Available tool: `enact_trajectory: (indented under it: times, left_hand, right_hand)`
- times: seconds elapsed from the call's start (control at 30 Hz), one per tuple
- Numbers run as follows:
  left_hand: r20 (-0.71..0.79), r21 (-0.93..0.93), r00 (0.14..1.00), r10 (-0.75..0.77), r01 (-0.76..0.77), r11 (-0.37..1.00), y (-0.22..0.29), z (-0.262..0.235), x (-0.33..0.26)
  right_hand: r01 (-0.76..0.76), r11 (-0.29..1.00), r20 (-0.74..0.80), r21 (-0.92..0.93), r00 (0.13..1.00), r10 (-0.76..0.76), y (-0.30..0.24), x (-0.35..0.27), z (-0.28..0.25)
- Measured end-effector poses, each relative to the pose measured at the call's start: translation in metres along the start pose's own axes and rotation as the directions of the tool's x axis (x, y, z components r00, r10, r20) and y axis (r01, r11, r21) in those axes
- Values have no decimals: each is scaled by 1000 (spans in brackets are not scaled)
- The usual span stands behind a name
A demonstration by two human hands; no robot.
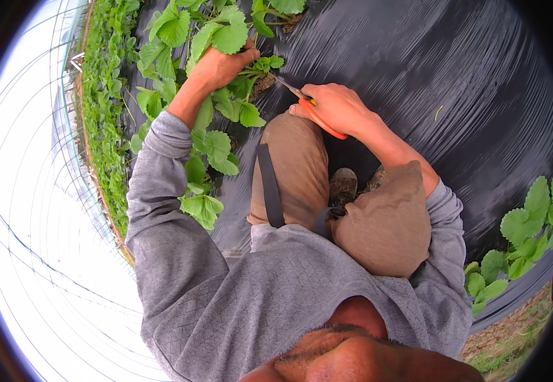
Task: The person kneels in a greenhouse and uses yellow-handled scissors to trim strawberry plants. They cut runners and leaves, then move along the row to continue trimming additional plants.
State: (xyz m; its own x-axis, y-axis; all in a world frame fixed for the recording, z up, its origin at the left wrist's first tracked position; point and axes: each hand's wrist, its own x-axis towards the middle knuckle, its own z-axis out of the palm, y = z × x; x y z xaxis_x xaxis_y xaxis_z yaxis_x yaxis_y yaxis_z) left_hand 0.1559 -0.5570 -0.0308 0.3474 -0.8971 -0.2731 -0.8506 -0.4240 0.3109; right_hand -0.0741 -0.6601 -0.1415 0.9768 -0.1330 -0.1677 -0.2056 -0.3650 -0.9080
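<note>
place: greenhouse-like growing plot | leafy green plants [216, 146] in rows | black ground sheeting [429, 63] | pale, line-crossed covering [41, 210]

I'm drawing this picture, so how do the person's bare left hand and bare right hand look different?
The bare left hand reaches among green, jagged leaves, while the bare right hand is above black plastic sheeting. The right hand grips metal scissors with orange handles; the left hand shows no tool. Both arms have grey fabric sleeves pushed up.
</note>
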Motion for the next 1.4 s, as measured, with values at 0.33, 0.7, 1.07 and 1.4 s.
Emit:
enact_trajectory:
  times: [0.33,0.7,1.07,1.4]
  left_hand:
    - [8,46,999,42,-42,998,-2,3,6]
    - [31,97,999,32,-35,995,7,2,9]
    - [-80,107,985,150,-141,984,-13,1,20]
    - [9,304,979,202,-195,932,-54,-18,20]
  right_hand:
    - [-29,999,-37,-31,999,28,-8,3,-1]
    - [7,996,-75,-89,997,-14,-6,10,2]
    - [1,1000,-37,-15,999,-1,-2,11,-2]
    - [-116,982,146,152,985,94,6,-6,-30]
